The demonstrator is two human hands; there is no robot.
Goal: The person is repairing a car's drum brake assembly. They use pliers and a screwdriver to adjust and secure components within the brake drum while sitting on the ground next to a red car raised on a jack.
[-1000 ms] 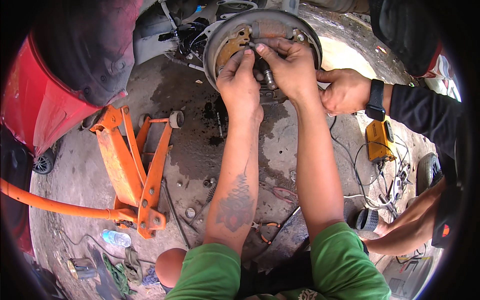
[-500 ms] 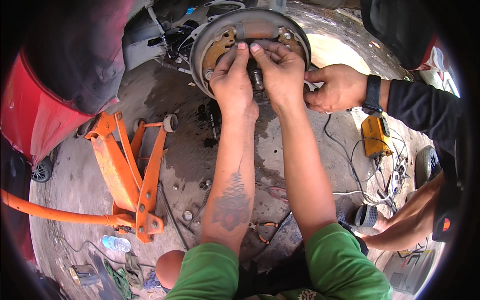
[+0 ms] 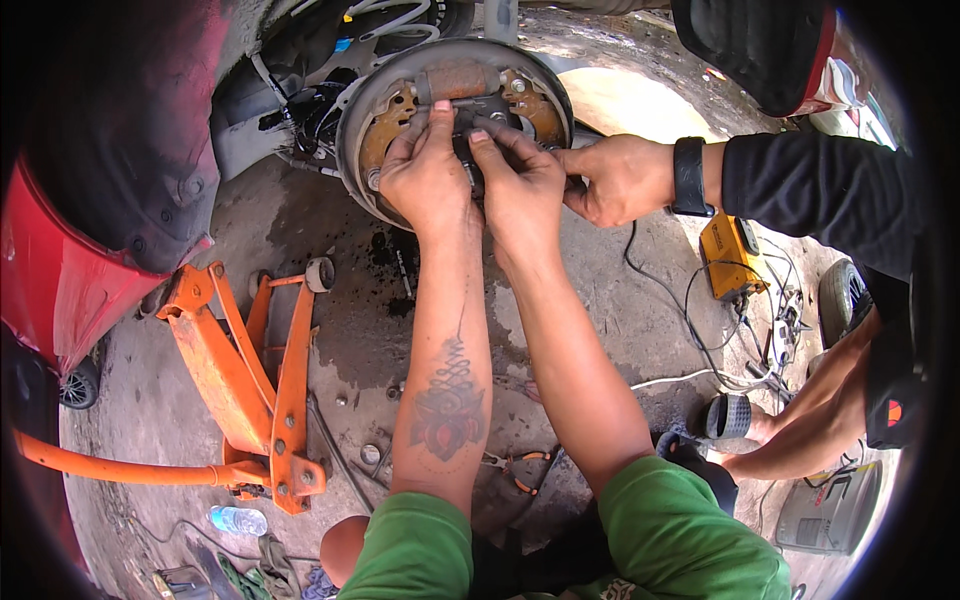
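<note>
A drum brake assembly (image 3: 350, 120) hangs at the top centre, its inner side open toward me. Inside it show a rusty cylinder-shaped part (image 3: 455, 82) at the top and brown brake shoe surfaces (image 3: 541, 115) at the sides. My left hand (image 3: 428, 182) reaches into its middle, thumb up and fingers curled. Close beside it, my right hand (image 3: 522, 190) is also curled, thumb against the parts at the hub. Whatever the fingers of both hands pinch is hidden behind them. Another person's hand (image 3: 622, 180), with a black wristband, touches the assembly's right edge.
An orange floor jack (image 3: 230, 375) stands at the left beside a red car body panel (image 3: 95, 260). Pliers (image 3: 522, 470) and metal tools lie on the floor near my arms. To the right are a yellow box (image 3: 727, 258) with cables, the other person's legs and a bucket (image 3: 825, 515).
The view has shifted, so the brake assembly sits further left. My left thumb has moved up and apart from my right thumb. My right hand and the other person's hand stay at the assembly.
</note>
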